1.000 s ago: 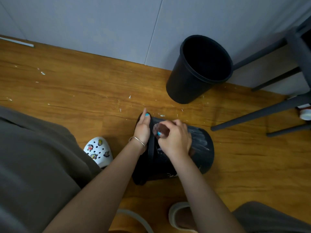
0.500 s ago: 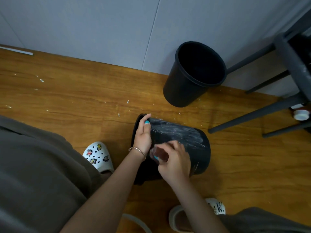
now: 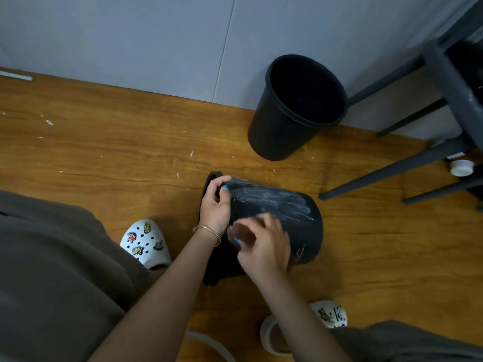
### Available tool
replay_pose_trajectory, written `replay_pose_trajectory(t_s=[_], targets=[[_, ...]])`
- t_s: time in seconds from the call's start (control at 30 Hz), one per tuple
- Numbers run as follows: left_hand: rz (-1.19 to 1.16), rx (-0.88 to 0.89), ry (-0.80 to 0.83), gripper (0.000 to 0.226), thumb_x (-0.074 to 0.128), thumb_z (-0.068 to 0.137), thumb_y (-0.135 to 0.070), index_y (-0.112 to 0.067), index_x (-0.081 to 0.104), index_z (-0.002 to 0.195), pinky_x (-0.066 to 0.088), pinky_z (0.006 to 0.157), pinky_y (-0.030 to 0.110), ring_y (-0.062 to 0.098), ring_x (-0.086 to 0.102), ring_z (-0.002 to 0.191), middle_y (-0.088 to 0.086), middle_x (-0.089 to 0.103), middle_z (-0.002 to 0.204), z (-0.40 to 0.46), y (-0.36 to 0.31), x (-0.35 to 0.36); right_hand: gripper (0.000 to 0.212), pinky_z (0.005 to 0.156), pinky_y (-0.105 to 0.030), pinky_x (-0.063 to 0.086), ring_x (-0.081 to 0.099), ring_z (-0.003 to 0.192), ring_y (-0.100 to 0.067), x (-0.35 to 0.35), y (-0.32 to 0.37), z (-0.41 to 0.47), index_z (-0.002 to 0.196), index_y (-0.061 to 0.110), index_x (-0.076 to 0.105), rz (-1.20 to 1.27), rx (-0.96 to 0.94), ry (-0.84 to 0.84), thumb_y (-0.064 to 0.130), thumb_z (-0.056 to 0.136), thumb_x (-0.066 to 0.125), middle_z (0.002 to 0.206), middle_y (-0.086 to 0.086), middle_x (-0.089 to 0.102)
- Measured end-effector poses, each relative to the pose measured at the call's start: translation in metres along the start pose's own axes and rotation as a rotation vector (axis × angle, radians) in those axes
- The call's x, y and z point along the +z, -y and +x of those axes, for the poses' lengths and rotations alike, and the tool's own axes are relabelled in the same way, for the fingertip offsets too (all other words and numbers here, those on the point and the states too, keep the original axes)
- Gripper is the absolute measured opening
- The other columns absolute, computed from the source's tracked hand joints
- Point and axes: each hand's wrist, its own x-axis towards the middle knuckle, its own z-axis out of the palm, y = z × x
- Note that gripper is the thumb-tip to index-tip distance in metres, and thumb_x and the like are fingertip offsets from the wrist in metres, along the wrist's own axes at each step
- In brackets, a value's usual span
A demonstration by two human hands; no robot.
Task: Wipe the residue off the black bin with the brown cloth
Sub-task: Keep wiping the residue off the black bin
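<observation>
Wood-grain floor (image 3: pixel 104 158) meets a grey wall (image 3: pixel 130 35) along its far edge; white flecks scattered on the boards; black bin (image 3: pixel 292 220) lies on its side mid-floor, rim end toward the left, base toward the right; upper flank carries whitish streaked residue (image 3: pixel 274 199); lower flank and mouth hidden behind the arms. Left hand (image 3: pixel 215 205) grips the bin at the rim end, fingers curled over the edge, bracelet at the wrist. Right hand (image 3: pixel 264 244) sits on the near flank, motion-blurred; fingers curled round something brownish, the brown cloth (image 3: pixel 241 235); its outline is smeared, most of it covered by the hand, so shape and fold can't be made out. Second black bin (image 3: pixel 295 108) stands upright near the wall, toward the far right of the floor, apart from the first. Dark chair legs (image 3: pixel 392 171) cut off by the right edge; small white-capped item (image 3: pixel 461 168) behind them, partly hidden, can't identify. White clog (image 3: pixel 145 244) near the left; other clog (image 3: pixel 332 316) at the near edge, half covered by the trouser leg.
</observation>
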Motion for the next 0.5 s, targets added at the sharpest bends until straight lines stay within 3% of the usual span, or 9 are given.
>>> replay_pose_trajectory(t_s=[0.1, 0.23, 0.3, 0.37, 0.43, 0.5], targets=[[0.035, 0.063, 0.023, 0.028, 0.038, 0.099, -0.010, -0.029, 0.057, 0.109, 0.039, 0.056, 0.011, 0.005, 0.046, 0.064, -0.012, 0.055, 0.082, -0.007, 0.008, -0.001, 0.042, 0.091, -0.038, 0.040, 0.048, 0.107, -0.020, 0.009, -0.009, -0.017, 0.099, 0.043, 0.067, 0.014, 0.032, -0.034, 0.018, 0.066, 0.071, 0.112, 0.009, 0.052], [0.075, 0.088, 0.032, 0.027, 0.037, 0.099, -0.008, -0.025, 0.056, 0.106, 0.038, 0.053, 0.019, 0.012, 0.041, 0.059, -0.005, 0.054, 0.078, -0.006, 0.008, 0.000, 0.040, 0.093, -0.035, 0.039, 0.045, 0.114, -0.018, 0.000, -0.002, 0.015, 0.109, 0.043, 0.064, 0.018, 0.131, -0.043, 0.025, 0.074, 0.068, 0.119, 0.009, 0.049], [0.071, 0.093, 0.020, 0.028, 0.038, 0.099, -0.007, -0.026, 0.057, 0.104, 0.039, 0.052, 0.018, 0.007, 0.041, 0.053, -0.005, 0.054, 0.077, -0.009, 0.009, 0.002, 0.042, 0.094, -0.037, 0.042, 0.046, 0.115, -0.021, -0.003, -0.001, 0.028, 0.115, 0.040, 0.063, 0.055, 0.226, -0.094, 0.028, 0.076, 0.068, 0.121, 0.005, 0.050], [0.064, 0.076, -0.003, 0.027, 0.039, 0.099, -0.008, -0.025, 0.058, 0.108, 0.041, 0.052, 0.013, -0.001, 0.047, 0.051, -0.007, 0.058, 0.082, -0.009, 0.008, 0.002, 0.040, 0.085, -0.036, 0.047, 0.053, 0.107, -0.022, 0.006, 0.000, 0.020, 0.116, 0.033, 0.063, 0.089, 0.197, -0.179, 0.030, 0.077, 0.069, 0.115, 0.002, 0.053], [0.073, 0.070, -0.032, 0.026, 0.040, 0.099, -0.009, -0.020, 0.058, 0.114, 0.043, 0.058, 0.008, -0.009, 0.052, 0.060, -0.011, 0.059, 0.092, -0.006, 0.007, 0.002, 0.034, 0.070, -0.027, 0.047, 0.061, 0.090, -0.021, 0.020, 0.001, 0.000, 0.110, 0.027, 0.067, 0.163, 0.113, -0.276, 0.034, 0.077, 0.069, 0.103, 0.001, 0.059], [0.102, 0.072, -0.032, 0.026, 0.040, 0.099, -0.011, -0.019, 0.057, 0.117, 0.041, 0.063, 0.004, -0.014, 0.052, 0.067, -0.018, 0.058, 0.097, -0.003, 0.002, 0.003, 0.034, 0.064, -0.024, 0.047, 0.064, 0.079, -0.018, 0.030, 0.003, -0.012, 0.108, 0.025, 0.070, 0.259, 0.101, -0.323, 0.039, 0.077, 0.068, 0.096, 0.002, 0.063]])
